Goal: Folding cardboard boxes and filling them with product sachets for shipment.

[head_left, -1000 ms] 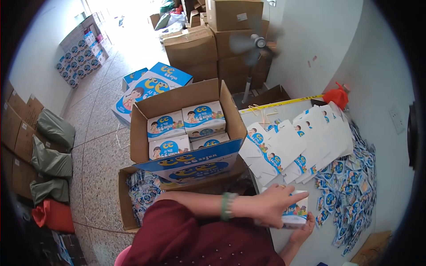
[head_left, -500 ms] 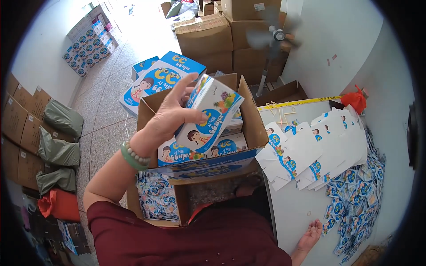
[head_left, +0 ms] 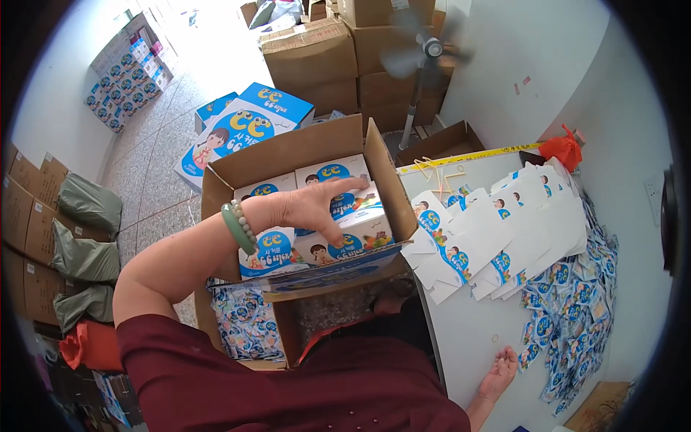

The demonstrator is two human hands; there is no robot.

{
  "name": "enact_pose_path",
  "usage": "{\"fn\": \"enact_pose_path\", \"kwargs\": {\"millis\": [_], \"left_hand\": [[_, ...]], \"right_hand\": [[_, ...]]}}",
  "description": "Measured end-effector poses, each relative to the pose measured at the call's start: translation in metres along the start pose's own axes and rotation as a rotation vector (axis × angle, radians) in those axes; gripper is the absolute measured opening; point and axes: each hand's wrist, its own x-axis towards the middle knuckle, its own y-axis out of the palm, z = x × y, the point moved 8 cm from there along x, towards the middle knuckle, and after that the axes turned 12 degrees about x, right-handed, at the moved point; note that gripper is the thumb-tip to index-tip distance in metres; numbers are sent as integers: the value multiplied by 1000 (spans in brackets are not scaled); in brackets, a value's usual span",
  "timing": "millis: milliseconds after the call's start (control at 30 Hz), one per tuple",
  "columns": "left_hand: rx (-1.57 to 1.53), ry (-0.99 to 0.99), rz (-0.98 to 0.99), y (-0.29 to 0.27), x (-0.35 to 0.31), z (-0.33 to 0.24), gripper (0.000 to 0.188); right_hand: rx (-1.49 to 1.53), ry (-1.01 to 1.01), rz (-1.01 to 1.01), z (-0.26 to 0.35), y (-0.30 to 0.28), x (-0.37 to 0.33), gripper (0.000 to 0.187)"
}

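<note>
My left hand (head_left: 317,209), with a green bangle and a beaded bracelet on its wrist, reaches into an open cardboard box (head_left: 282,160). Its thumb and fingers span a small white and blue printed carton (head_left: 371,214) at the box's right side, the thumb against the near face. Other cartons of the same print (head_left: 272,252) fill the box beside it; my hand and wrist cover part of them. On the white table at the right lies my right hand (head_left: 500,371), fingers loosely curled and nothing visible in them. A rubber band (head_left: 494,338) lies just beyond its fingertips.
Flattened white cartons (head_left: 497,234) and a heap of small sachets (head_left: 568,324) cover much of the table. Below the box sits another box of sachets (head_left: 248,327). Larger blue and white boxes (head_left: 237,129) stand behind it, near a running fan (head_left: 432,49). Grey-green bags (head_left: 86,248) line the left.
My left hand has lowered the carton from above the box into it, among the others. My right hand stays on the table. The whole view has shifted slightly.
</note>
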Motion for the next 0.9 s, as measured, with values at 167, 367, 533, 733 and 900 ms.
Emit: {"fn": "enact_pose_path", "kwargs": {"millis": [167,367,533,733,900], "left_hand": [[431,183,-266,37,3,23,89],[957,123,-37,60,-3,28,54],[1113,144,-70,62,14,48,52],[861,94,13,38,7,24,68],[216,75,-635,-39,-71,6,55]], "right_hand": [[3,6,27,-2,2,-5,37],[-49,9,6,0,4,-9,37],[-46,24,31,-2,11,-7,38],[-172,-13,70,-5,12,-4,38],[-553,-7,199,-12,34,-9,33]]}}
